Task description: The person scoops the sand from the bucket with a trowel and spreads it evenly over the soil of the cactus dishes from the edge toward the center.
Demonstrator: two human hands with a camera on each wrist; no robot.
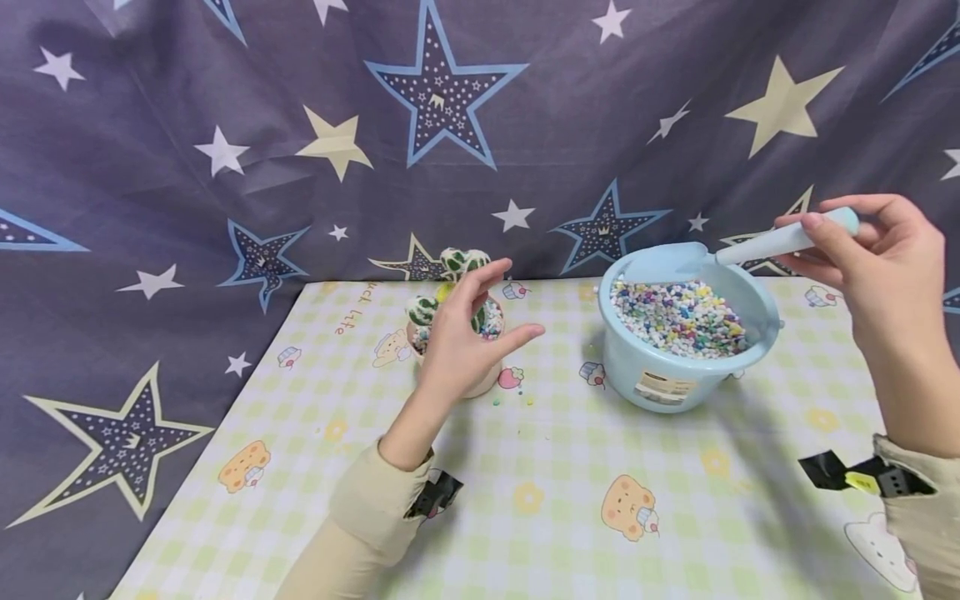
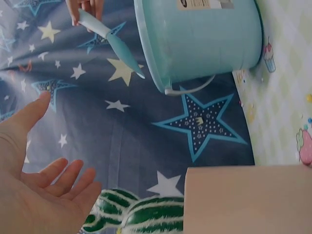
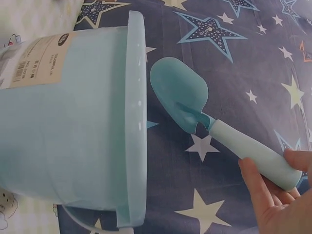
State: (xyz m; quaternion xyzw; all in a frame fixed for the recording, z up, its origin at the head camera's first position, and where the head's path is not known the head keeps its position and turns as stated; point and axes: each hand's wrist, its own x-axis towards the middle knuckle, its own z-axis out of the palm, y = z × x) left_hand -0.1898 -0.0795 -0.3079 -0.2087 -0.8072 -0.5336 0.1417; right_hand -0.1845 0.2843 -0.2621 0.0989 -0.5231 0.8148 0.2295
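My right hand (image 1: 885, 258) pinches the handle of a light blue trowel (image 1: 780, 242) between thumb and fingers. The trowel's blade is over the light blue bucket (image 1: 667, 383), tilted toward its left side. Small multicoloured pebbles (image 1: 682, 321) fill much of the bucket. My left hand (image 1: 468, 342) is held with thumb and fingers spread apart and nothing between them. Behind it, partly hidden, stands a pale pot (image 1: 487, 383) with a green-and-white striped cactus (image 1: 423, 311). In the left wrist view the cactus (image 2: 153, 214) and the pot's plain side (image 2: 248, 200) show below the hand.
A green-checked tablecloth (image 1: 540, 467) covers the table. A few loose pebbles (image 1: 529, 402) lie on it beside the pot. A dark star-patterned curtain (image 1: 300, 83) hangs right behind the table. The bucket's thin handle (image 2: 190, 88) hangs at its side.
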